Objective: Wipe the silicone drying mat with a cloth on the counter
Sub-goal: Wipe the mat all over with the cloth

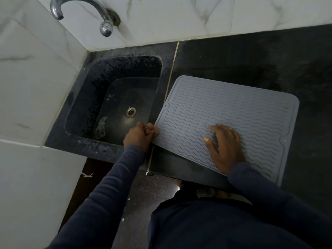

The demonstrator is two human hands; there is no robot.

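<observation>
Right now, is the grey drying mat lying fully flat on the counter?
No: the left hand pinches the mat at its near left corner, lifting it off the counter.

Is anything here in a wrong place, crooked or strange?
Yes. The grey mat lies askew on the counter: its near-left corner overhangs the edge by the sink, pinched by the left hand. The right hand presses flat on it. No cloth is visible.
</observation>
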